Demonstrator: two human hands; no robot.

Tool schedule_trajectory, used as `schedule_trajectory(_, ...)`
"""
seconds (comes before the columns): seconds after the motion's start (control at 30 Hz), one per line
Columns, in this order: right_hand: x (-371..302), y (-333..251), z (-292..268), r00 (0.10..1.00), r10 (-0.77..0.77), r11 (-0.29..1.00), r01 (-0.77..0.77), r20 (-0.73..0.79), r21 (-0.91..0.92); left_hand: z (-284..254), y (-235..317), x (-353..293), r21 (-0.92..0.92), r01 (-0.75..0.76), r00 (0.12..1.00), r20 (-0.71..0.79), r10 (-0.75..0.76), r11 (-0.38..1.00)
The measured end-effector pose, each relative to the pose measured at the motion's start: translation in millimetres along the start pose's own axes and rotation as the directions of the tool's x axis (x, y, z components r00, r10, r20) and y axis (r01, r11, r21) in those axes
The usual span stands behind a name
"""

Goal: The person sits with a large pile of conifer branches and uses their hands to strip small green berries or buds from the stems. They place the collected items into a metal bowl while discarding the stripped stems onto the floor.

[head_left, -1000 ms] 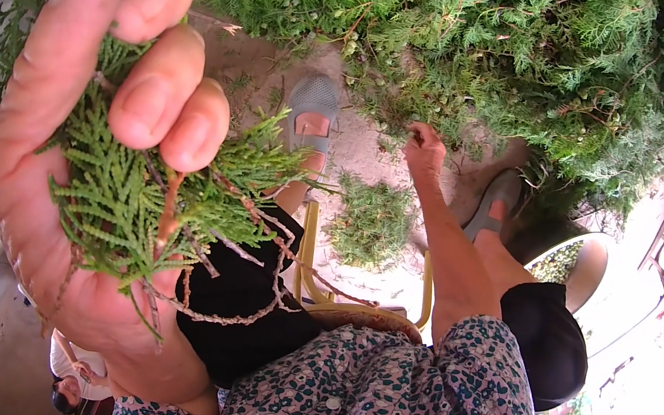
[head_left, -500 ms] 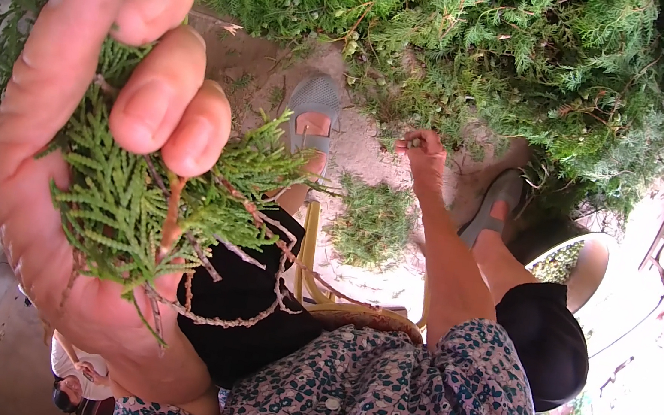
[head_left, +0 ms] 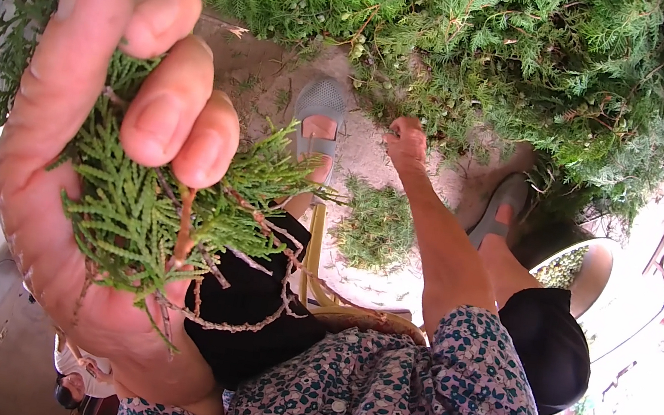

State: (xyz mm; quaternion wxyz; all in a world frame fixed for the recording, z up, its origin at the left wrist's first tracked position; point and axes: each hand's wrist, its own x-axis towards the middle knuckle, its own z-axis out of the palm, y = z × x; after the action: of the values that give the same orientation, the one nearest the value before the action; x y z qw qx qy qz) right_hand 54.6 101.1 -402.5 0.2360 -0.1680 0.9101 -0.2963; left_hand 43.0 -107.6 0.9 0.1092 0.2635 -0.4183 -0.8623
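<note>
sprig [head_left: 127, 214] cropped above, right grip [head_left: 409, 140] unclear

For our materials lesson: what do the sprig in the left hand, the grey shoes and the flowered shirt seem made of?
Sprig: apparently plant matter, with matt, scaly green leaves on rough, woody brown stems.
Grey shoes: perhaps rubber, plastic or woven mesh, matt; the toe looks dotted with small holes.
Flowered shirt: matt printed cloth, judging by its soft folds; the fibre is unclear.
</note>
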Motion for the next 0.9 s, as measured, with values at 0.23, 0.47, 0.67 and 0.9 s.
schedule_trajectory(0.23, -6.5, -8.2, -23.7, 0.885, 0.331, 0.448, -0.454, 0.329, 0.77, 6.0, 1.6, 0.4, 0.015, 0.012, 1.0, 0.021, -0.012, 1.0)
schedule_trajectory(0.47, 18.0, -40.2, 13.4, 0.963, 0.243, 0.97, -0.241, -0.119, 0.027, 5.2, 3.0, -0.3, -0.071, 0.076, 0.997, 0.003, -0.076, 0.995)
schedule_trajectory(0.67, 6.7, -36.5, -11.9, 0.991, 0.106, 0.95, -0.075, -0.087, 0.302, 12.1, -2.2, -0.9, -0.004, 0.003, 0.993, -0.121, -0.004, 1.0)
schedule_trajectory(0.9, -11.1, -120.7, -115.4, 0.942, 0.295, 0.221, -0.227, 0.157, 0.949, 18.2, -18.4, -4.7, 0.639, 0.03, 0.963, -0.223, 0.148, 0.769)
